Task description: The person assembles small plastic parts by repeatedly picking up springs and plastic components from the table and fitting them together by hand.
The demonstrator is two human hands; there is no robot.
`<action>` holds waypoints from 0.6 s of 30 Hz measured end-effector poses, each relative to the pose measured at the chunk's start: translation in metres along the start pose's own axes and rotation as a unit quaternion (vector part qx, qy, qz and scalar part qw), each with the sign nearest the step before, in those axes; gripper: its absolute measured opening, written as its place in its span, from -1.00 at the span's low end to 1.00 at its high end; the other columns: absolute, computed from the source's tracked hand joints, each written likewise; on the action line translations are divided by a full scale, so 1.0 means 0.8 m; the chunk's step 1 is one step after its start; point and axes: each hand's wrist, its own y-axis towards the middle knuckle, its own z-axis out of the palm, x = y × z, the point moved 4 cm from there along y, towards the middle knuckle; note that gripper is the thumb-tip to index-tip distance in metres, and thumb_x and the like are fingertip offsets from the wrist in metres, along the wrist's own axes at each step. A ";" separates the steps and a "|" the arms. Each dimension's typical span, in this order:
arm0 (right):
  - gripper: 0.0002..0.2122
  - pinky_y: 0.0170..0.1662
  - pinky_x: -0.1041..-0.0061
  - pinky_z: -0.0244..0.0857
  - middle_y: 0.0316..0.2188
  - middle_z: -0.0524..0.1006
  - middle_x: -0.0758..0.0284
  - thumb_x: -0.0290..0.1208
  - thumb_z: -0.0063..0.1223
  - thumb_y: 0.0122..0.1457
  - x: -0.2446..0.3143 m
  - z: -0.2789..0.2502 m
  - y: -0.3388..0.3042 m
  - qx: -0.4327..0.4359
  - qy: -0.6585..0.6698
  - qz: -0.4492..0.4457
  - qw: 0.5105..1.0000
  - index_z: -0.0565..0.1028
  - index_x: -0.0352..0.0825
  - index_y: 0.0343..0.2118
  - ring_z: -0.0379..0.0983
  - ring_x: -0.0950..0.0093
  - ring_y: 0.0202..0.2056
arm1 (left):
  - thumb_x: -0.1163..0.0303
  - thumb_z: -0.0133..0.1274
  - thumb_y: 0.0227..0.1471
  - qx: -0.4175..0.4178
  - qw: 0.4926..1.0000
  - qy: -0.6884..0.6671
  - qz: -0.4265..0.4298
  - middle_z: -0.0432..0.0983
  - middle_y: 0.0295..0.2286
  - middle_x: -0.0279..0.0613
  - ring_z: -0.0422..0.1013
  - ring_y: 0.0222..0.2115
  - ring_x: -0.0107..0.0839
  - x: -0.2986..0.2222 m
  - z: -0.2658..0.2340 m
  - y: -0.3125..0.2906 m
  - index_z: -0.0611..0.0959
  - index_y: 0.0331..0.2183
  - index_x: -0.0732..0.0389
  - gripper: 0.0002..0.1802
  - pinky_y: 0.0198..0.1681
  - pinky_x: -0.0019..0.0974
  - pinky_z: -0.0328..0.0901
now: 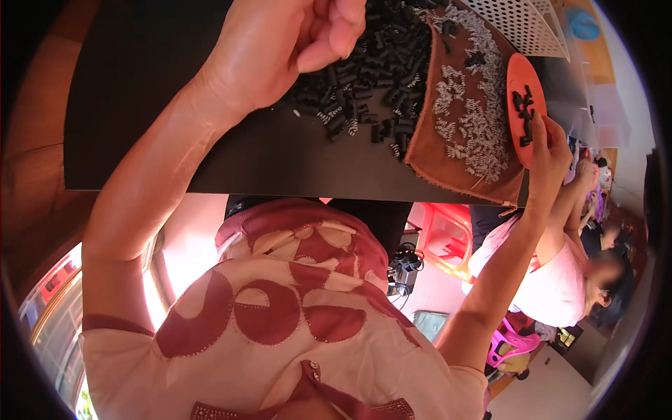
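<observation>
My left hand (290,49) is over the far side of the table, its fingers curled in. The top edge cuts part of it off, so what it holds, if anything, cannot be seen. Beneath and beside it spreads a heap of small black plastic parts (381,66), with a few metal springs among them. At the right, my right hand (549,150) reaches to an orange plate (516,73). Its fingertips close on small black pieces (525,115) lying there. Between the heap and the plate, many small silvery springs (479,126) are scattered on a brown cloth (434,150).
The dark table (245,161) has its near edge close to my body. A white perforated basket (521,24) stands at the far right. Another person in a pink top (553,287) sits to my right, near a red plastic stool (444,234).
</observation>
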 end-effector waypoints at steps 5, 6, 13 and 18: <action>-0.91 -0.38 0.72 0.20 -0.52 0.48 0.46 -0.52 0.11 0.20 0.048 0.031 -0.030 0.071 0.170 -0.010 0.983 0.55 -0.44 -0.30 0.32 0.75 -0.45 | 0.00 -0.27 0.32 0.023 0.997 0.024 0.067 0.39 -0.73 -0.20 0.14 -0.81 -0.52 -0.012 -0.006 0.011 0.51 -0.61 0.20 -0.39 -0.76 -0.50 0.00; -0.91 -0.38 0.72 0.20 -0.52 0.48 0.46 -0.52 0.11 0.20 0.068 0.036 -0.041 0.073 0.171 -0.007 0.983 0.55 -0.44 -0.30 0.32 0.75 -0.45 | 0.00 -0.27 0.32 0.022 0.997 0.025 0.064 0.39 -0.73 -0.20 0.14 -0.81 -0.52 -0.012 -0.004 0.011 0.51 -0.61 0.20 -0.39 -0.76 -0.50 0.00; -0.82 -0.50 0.47 0.29 -0.47 0.40 0.31 -0.54 0.20 0.03 0.173 0.087 -0.109 0.243 0.080 -0.294 0.921 0.53 -0.34 -0.27 0.40 0.40 -0.54 | 0.00 -0.24 0.31 0.031 0.995 0.042 0.080 0.39 -0.73 -0.22 0.16 -0.80 -0.53 -0.009 -0.003 0.016 0.52 -0.60 0.19 -0.41 -0.75 -0.50 -0.02; -0.79 -0.51 0.39 0.31 -0.44 0.38 0.32 -0.46 0.25 -0.03 0.180 0.101 -0.112 0.244 0.020 -0.331 0.911 0.53 -0.31 -0.30 0.43 0.34 -0.53 | 0.02 -0.21 0.30 0.033 0.997 0.031 0.065 0.38 -0.73 -0.24 0.18 -0.79 -0.54 -0.015 0.006 0.011 0.53 -0.59 0.19 -0.44 -0.75 -0.50 -0.02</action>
